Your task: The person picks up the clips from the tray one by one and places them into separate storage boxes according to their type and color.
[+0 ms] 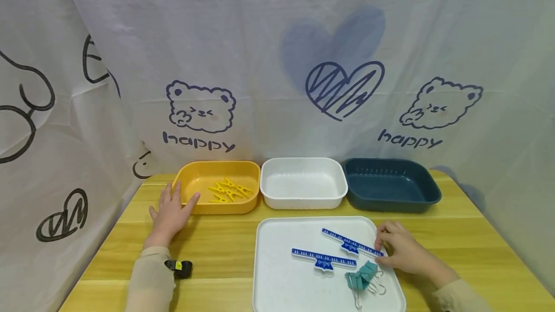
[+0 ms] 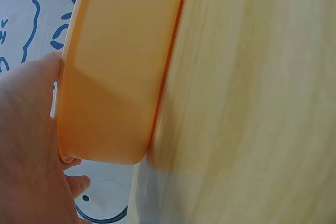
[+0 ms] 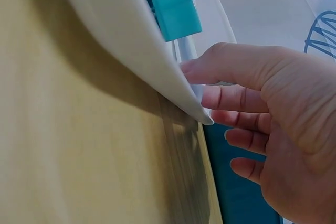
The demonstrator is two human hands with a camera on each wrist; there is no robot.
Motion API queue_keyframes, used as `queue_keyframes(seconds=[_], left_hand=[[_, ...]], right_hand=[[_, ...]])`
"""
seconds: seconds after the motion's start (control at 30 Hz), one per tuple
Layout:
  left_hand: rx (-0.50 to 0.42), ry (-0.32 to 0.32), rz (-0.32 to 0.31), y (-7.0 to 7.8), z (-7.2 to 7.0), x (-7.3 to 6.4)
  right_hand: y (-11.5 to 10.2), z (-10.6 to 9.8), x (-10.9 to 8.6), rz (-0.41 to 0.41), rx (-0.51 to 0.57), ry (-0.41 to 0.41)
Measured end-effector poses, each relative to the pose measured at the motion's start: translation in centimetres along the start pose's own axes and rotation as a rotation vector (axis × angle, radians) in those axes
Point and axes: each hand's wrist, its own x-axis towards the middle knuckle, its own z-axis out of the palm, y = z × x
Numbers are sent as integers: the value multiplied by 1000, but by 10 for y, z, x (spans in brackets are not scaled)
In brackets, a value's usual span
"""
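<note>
My left hand [image 1: 170, 213] holds the near left corner of a yellow basin [image 1: 230, 208], thumb on its front rim and fingers at its left side. Several yellow clothespins [image 1: 229, 189] lie inside it. At the right edge of a white tray [image 1: 277, 273], my right hand [image 1: 405, 249] pinches the right end of a blue long-bar clip [image 1: 350, 244] with a piano-key pattern, thumb and index finger at its tip. A second such blue clip [image 1: 324, 258] lies on the tray to the left. Close below the right hand sit teal binder clips [image 1: 363, 277] with wire handles.
A white basin [image 1: 303, 203] and a dark blue basin [image 1: 392, 203] stand in a row right of the yellow one, along the wooden table's [image 1: 217, 254] back. Behind them hangs a printed curtain [image 1: 269, 124]. A black strap [image 1: 184, 268] shows at the left wrist.
</note>
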Motion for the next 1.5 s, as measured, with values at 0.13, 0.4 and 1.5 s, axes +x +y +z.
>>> queue_keyframes(seconds=[0.13,0.4,1.5], left_hand=[[-3,-1,1,1,0,-1],[-8,1,-1,2,-1,-1],[-9,1,1,-2,2,1]], right_hand=[[1,-1,-1,-18,-10,47],[2,-6,-1,-41,-14,150],[6,-24,-1,-228,-60,476]])
